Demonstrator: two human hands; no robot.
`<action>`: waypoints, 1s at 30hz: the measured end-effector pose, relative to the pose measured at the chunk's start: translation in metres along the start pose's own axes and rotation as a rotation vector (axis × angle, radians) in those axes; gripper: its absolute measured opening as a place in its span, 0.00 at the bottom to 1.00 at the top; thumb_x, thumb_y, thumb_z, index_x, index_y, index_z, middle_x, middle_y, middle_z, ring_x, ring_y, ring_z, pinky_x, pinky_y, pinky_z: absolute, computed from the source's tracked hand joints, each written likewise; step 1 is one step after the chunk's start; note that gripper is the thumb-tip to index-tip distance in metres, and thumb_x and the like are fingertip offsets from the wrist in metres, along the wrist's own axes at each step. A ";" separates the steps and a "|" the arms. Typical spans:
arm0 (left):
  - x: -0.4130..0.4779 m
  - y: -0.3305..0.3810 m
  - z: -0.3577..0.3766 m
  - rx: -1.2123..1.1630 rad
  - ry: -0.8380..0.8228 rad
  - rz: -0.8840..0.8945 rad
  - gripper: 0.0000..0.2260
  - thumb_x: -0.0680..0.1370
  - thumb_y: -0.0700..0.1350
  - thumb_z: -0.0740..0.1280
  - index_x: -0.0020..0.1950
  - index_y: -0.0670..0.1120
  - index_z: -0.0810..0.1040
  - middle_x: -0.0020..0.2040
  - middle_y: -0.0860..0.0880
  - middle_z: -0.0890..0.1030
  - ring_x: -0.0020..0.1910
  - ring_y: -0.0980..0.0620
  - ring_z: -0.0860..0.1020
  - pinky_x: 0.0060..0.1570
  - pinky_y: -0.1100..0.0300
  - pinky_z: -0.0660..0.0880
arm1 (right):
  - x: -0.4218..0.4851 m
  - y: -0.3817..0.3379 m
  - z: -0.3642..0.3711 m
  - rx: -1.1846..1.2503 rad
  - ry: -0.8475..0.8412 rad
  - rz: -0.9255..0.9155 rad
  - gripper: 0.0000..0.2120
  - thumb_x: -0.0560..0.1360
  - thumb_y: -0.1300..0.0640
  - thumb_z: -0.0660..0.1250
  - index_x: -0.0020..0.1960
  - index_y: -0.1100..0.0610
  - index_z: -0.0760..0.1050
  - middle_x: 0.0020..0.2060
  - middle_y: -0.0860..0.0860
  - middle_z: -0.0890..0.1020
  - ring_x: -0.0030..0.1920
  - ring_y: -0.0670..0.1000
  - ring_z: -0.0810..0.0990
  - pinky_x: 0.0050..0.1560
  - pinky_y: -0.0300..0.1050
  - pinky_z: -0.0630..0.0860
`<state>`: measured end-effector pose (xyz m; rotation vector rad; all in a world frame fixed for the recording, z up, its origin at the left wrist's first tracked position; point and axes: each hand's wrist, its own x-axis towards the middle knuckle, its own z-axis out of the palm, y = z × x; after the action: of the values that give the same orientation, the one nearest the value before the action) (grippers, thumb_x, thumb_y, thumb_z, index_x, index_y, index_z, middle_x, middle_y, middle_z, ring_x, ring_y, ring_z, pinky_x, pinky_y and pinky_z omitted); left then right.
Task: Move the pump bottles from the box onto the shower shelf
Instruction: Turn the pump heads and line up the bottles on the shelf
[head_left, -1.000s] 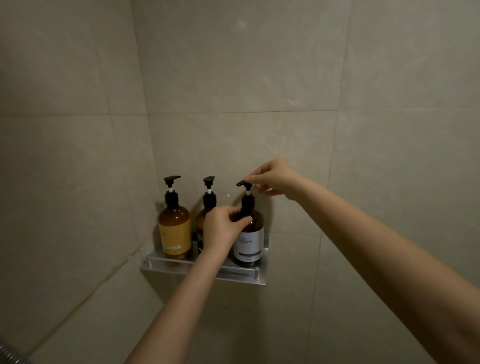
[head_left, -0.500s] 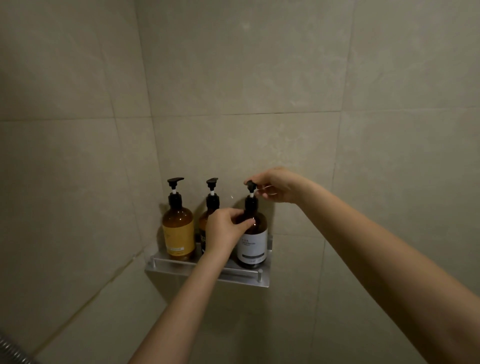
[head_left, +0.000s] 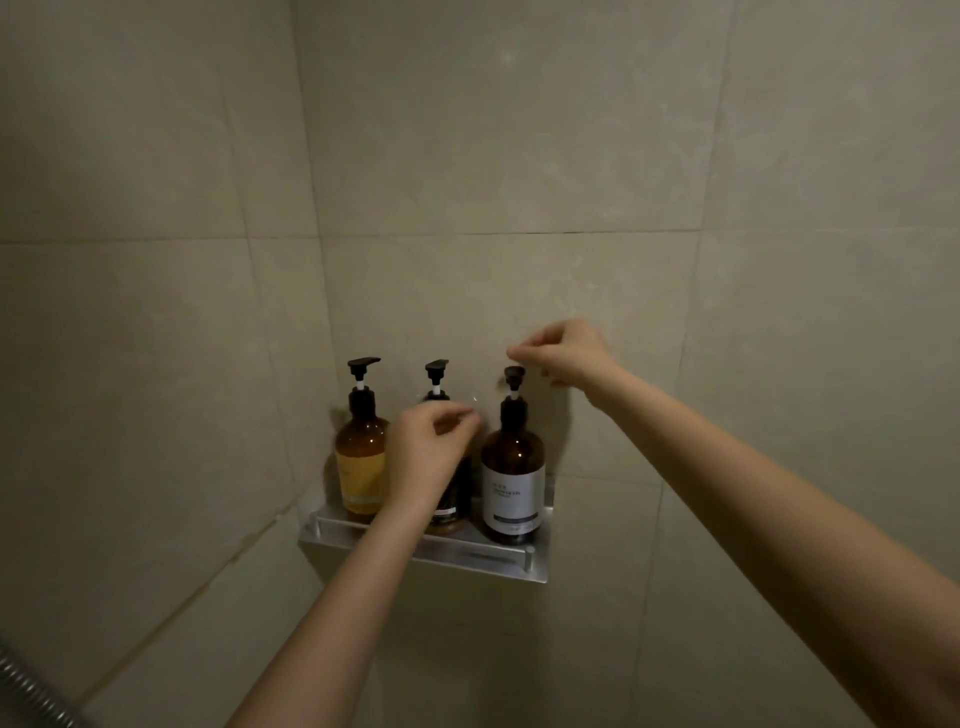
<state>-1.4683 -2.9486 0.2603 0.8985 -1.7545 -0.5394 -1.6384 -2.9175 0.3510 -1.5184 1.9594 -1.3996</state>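
Shelf of pale metal sits in the corner where two tiled walls meet, its low front rail running along the outer edge; three pump bottles stand upright on it in a row, filling nearly its whole width, so little bare shelf shows beside them; open wall lies above the pumps and to the right of the shelf. Left bottle is amber with a yellow label; middle bottle is dark and mostly hidden behind the left hand; right bottle is dark brown with a white label, close to the shelf's right end, its black pump head pointing toward the camera. Left hand hovers in front of the middle bottle, fingers loosely curled, holding nothing, apart from the right bottle; right hand hangs just above and beside the right bottle's pump, thumb and forefinger pinched near each other, gripping nothing; a ribbed metal hose shows at the lower left corner.
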 end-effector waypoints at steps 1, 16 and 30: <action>0.001 -0.004 -0.008 -0.001 0.079 -0.008 0.08 0.72 0.47 0.70 0.51 0.51 0.81 0.41 0.62 0.79 0.41 0.69 0.76 0.34 0.76 0.71 | 0.001 -0.005 0.001 -0.060 0.061 -0.106 0.10 0.69 0.49 0.73 0.44 0.54 0.80 0.34 0.46 0.78 0.35 0.45 0.77 0.31 0.37 0.71; 0.014 -0.055 -0.023 0.073 -0.118 -0.205 0.24 0.69 0.49 0.73 0.64 0.46 0.75 0.60 0.48 0.79 0.58 0.52 0.77 0.52 0.61 0.72 | 0.019 -0.052 0.065 -0.557 -0.019 -0.182 0.24 0.67 0.37 0.69 0.28 0.55 0.66 0.25 0.48 0.71 0.26 0.48 0.69 0.24 0.39 0.62; 0.017 -0.062 -0.026 0.019 -0.121 -0.232 0.26 0.67 0.50 0.75 0.63 0.44 0.75 0.60 0.46 0.79 0.57 0.51 0.78 0.51 0.62 0.73 | 0.029 -0.048 0.077 -0.422 -0.241 -0.162 0.17 0.70 0.51 0.69 0.49 0.65 0.81 0.39 0.61 0.83 0.34 0.50 0.73 0.30 0.40 0.67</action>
<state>-1.4274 -2.9989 0.2351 1.1110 -1.7759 -0.7425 -1.5677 -2.9806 0.3619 -1.9610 2.1023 -0.8324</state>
